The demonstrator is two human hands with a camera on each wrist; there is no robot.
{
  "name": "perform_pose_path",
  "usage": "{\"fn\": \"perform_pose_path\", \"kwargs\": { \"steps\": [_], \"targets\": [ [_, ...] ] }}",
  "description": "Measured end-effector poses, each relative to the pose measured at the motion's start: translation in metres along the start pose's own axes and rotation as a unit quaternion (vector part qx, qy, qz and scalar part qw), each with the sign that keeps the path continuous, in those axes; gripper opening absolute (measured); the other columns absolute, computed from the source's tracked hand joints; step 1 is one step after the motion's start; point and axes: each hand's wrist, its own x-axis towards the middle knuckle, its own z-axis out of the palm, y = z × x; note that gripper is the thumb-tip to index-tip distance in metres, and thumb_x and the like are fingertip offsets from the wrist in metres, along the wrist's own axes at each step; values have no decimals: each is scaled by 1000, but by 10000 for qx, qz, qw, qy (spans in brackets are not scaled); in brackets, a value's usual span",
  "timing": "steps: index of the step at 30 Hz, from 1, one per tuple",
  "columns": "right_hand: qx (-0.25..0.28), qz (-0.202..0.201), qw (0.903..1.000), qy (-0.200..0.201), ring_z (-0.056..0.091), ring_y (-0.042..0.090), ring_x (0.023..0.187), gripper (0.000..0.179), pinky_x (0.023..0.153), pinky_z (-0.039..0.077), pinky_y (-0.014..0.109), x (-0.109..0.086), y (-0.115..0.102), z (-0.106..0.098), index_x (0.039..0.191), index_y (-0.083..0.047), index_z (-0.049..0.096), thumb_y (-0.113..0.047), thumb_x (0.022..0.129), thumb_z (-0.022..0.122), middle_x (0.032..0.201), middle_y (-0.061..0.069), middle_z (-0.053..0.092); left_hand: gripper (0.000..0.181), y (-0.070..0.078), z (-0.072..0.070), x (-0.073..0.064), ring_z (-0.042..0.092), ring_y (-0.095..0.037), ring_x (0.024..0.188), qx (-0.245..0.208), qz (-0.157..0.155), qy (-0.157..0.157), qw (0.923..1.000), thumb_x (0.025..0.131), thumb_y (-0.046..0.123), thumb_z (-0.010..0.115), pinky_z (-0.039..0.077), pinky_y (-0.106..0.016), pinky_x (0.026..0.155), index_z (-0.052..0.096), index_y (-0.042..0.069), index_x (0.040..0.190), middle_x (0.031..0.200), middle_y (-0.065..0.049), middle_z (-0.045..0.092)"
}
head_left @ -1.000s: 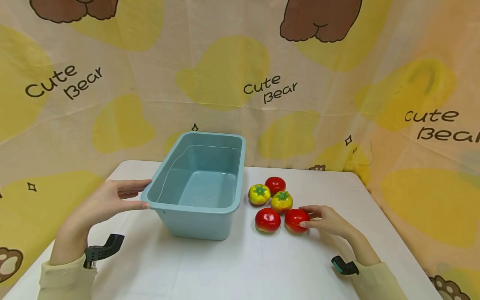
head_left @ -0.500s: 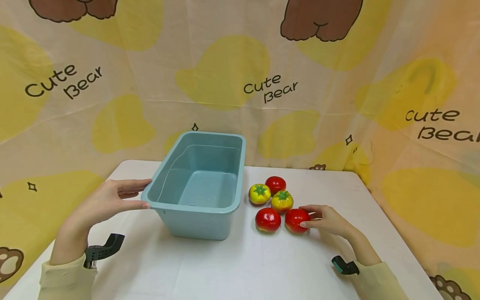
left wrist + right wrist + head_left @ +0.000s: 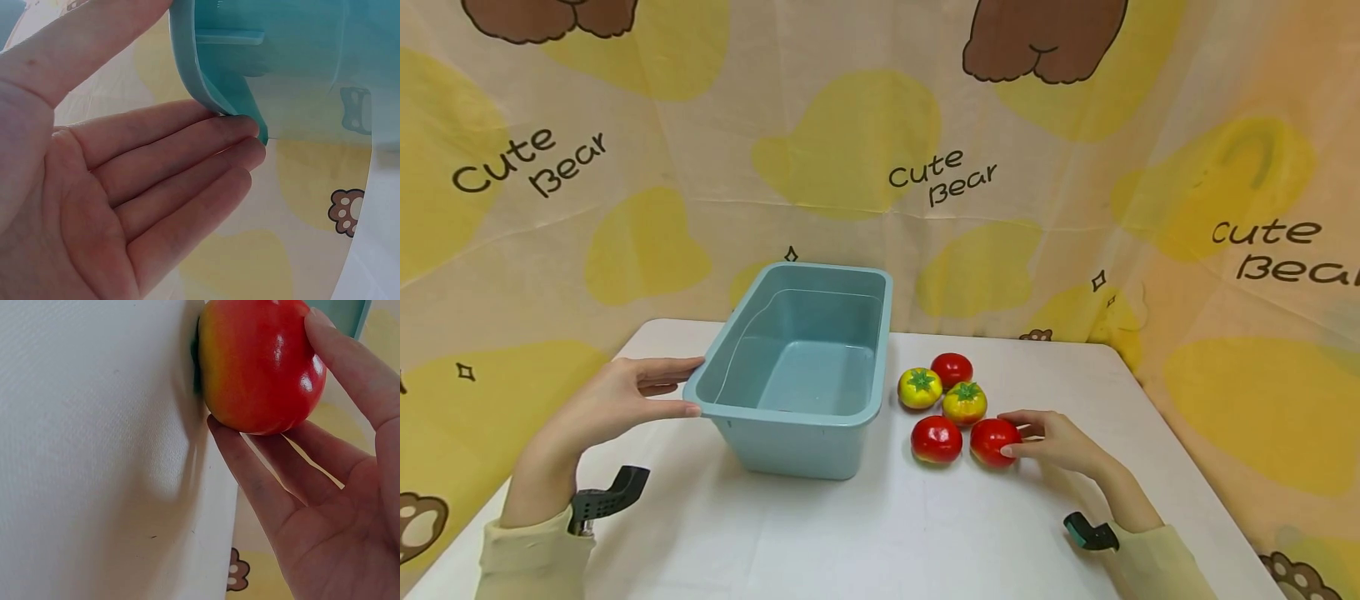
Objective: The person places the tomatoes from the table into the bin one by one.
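Note:
My left hand [image 3: 625, 400] touches the near left corner of a blue-grey plastic bin [image 3: 790, 446] with straight fingers and thumb, as the head view shows. In the left wrist view, the fingertips [image 3: 247, 134] lie against the bin's rim, with the palm in sight. My right hand [image 3: 1056, 442] holds a glossy red toy tomato [image 3: 992, 442] between thumb and fingers. Seen from the right wrist, this tomato [image 3: 259, 365] has a yellowish underside and a green calyx facing the white table [image 3: 94, 450]. Beside it sits another red tomato [image 3: 936, 440].
Behind these, a yellow tomato with green leaves [image 3: 919, 388], a yellow-orange one [image 3: 964, 403] and a further red one [image 3: 951, 369] cluster right of the bin. A cloth backdrop [image 3: 865, 142] with bear prints stands at the table's back edge.

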Motion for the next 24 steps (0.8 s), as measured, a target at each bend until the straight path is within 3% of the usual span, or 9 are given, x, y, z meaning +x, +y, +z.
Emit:
{"fn": "perform_pose_path", "kwargs": {
  "steps": [6, 14, 24],
  "targets": [
    [19, -37, 10000, -6, 60, 29, 108, 57, 85, 58, 34, -2, -1, -2, 129, -6, 57, -34, 81, 74, 122, 14, 62, 63, 0, 0, 0, 63, -29, 110, -23, -11, -10, 10000, 77, 41, 77, 51, -12, 85, 58, 17, 132, 125, -7, 64],
    [24, -102, 9999, 0, 61, 30, 107, 56, 85, 58, 33, -6, -3, -5, 128, -5, 57, -33, 82, 74, 121, 15, 63, 61, 0, 1, -1, 59, 7, 102, -102, 2, 0, 9999, 77, 40, 77, 49, -9, 85, 59, 16, 131, 124, -6, 64],
    [91, -96, 9999, 34, 60, 30, 108, 56, 85, 58, 36, -11, -10, -10, 129, -6, 57, -33, 83, 73, 123, 13, 62, 62, -1, 0, 0, 60, 6, 103, -85, 25, 9, 10000, 77, 40, 77, 49, -8, 85, 59, 17, 131, 125, -6, 64]
  ]
}}
